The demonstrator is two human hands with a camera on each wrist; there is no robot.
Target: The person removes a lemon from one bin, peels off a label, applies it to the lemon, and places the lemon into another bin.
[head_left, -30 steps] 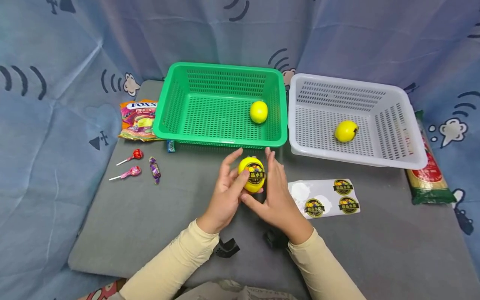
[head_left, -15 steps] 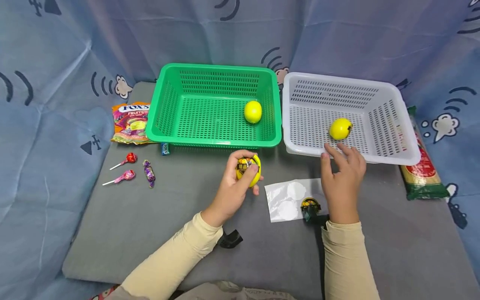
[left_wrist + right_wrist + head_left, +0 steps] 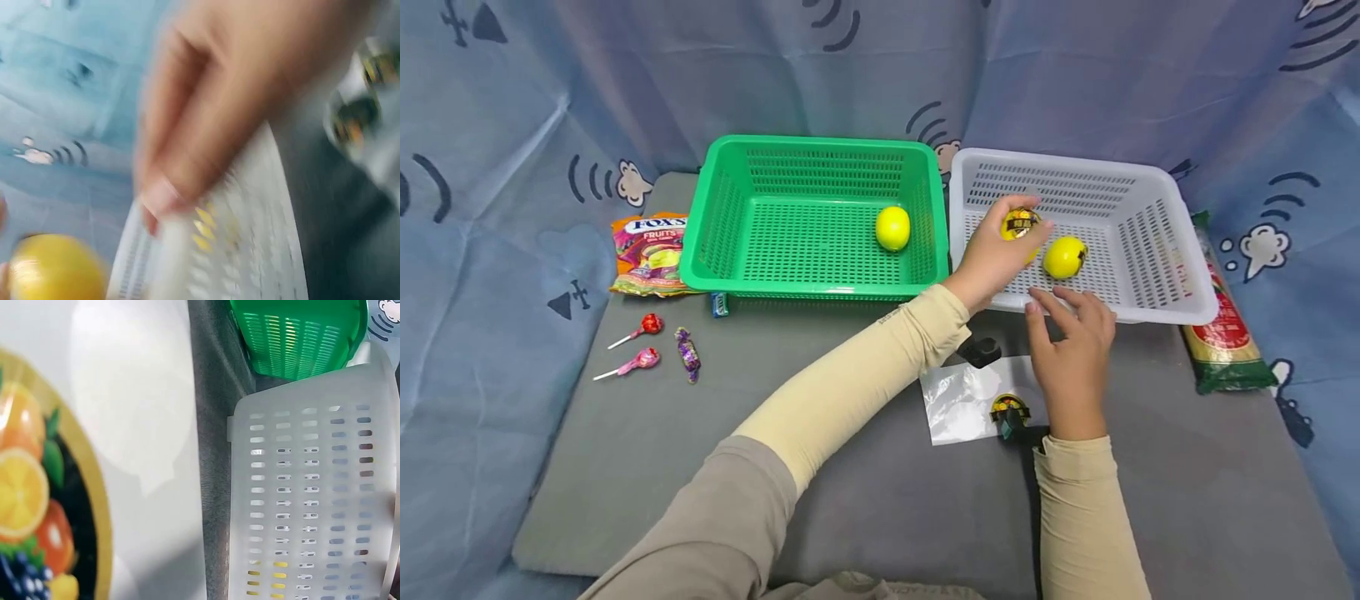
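Observation:
My left hand [image 3: 996,250] is over the left part of the white basket [image 3: 1180,313], gripping a yellow lemon [image 3: 1013,228] with a black and gold fruit sticker on it. In the left wrist view the lemon [image 3: 56,269] shows at lower left, the image blurred. A second lemon [image 3: 1065,257] lies on the basket floor, a dark sticker edge at its right end. My right hand [image 3: 1075,358] is at the basket's front rim, fingers loosely bent with their tips right at it. Under its wrist lies the white sticker sheet [image 3: 955,408], one fruit sticker [image 3: 1009,408] showing.
A green basket [image 3: 812,290] holding a lemon [image 3: 892,228] stands left of the white one. Farther left are a Fox's candy bag [image 3: 651,254], two lollipops [image 3: 643,358] and a purple wrapped candy [image 3: 687,354]. A green-ended packet [image 3: 1228,350] lies at the right.
My left hand has carried the stickered lemon from the table's middle over into the white basket. My right hand has left the lemon and moved right to the basket's front rim.

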